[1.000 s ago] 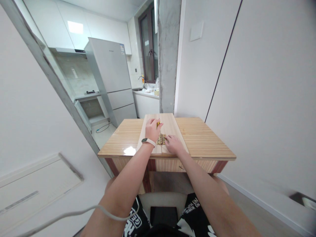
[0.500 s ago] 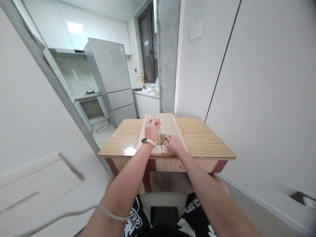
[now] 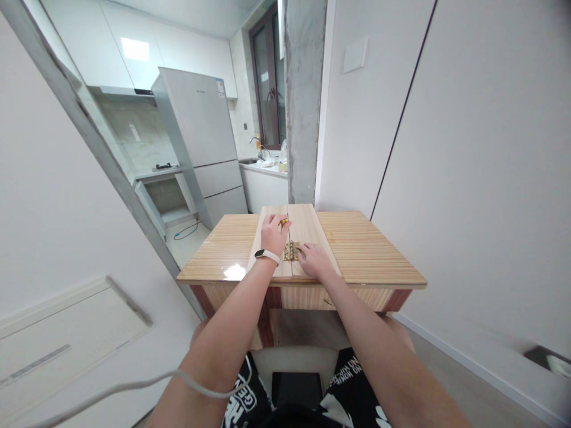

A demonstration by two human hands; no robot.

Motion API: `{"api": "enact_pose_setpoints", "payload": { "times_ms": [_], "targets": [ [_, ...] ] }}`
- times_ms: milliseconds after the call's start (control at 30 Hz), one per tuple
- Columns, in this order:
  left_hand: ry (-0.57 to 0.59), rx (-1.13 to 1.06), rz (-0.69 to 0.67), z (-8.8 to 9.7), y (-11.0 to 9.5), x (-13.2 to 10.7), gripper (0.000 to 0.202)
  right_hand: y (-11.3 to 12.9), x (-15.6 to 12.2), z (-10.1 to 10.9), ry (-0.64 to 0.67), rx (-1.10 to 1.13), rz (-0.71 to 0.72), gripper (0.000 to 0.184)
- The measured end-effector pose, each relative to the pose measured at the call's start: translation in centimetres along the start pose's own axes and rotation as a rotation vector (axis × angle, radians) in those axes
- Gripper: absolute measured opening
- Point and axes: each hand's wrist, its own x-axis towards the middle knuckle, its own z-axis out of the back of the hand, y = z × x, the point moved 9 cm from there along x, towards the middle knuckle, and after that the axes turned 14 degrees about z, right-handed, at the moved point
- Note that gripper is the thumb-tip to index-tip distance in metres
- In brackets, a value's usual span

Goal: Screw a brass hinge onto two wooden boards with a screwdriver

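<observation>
Two pale wooden boards lie side by side across the table, the left board [image 3: 256, 249] and the right board [image 3: 306, 223], with a dark seam between them. A brass-coloured hinge [image 3: 289, 251] lies flat over the seam near the front. Above the left board, my left hand [image 3: 273, 233] is closed around a small yellow-and-black object [image 3: 284, 222]; its full shape is hidden by my fingers. My right hand [image 3: 314, 260] rests on the right board, with thumb and fingertips pinched at the hinge's right leaf. Anything small between those fingertips is too tiny to make out.
The striped wooden table [image 3: 375, 249] stands in front of my knees, with a drawer under its top. A white cable [image 3: 134, 385] crosses my left forearm. Beyond are a fridge [image 3: 203, 125] and a sink counter [image 3: 265, 178]; a pale wall is on the right.
Hardly anything differs. My left hand has turned very slightly at the wrist, and the yellow-and-black object in it shows a little more. My right hand stays at the hinge.
</observation>
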Motion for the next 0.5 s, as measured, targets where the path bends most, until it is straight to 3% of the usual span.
{"api": "enact_pose_setpoints", "payload": {
  "times_ms": [500],
  "targets": [
    [-0.03, 0.023, 0.027, 0.27, 0.31, 0.01, 0.011, 0.19, -0.07, 0.02, 0.046, 0.0, -0.01, 0.043]
  ]
}}
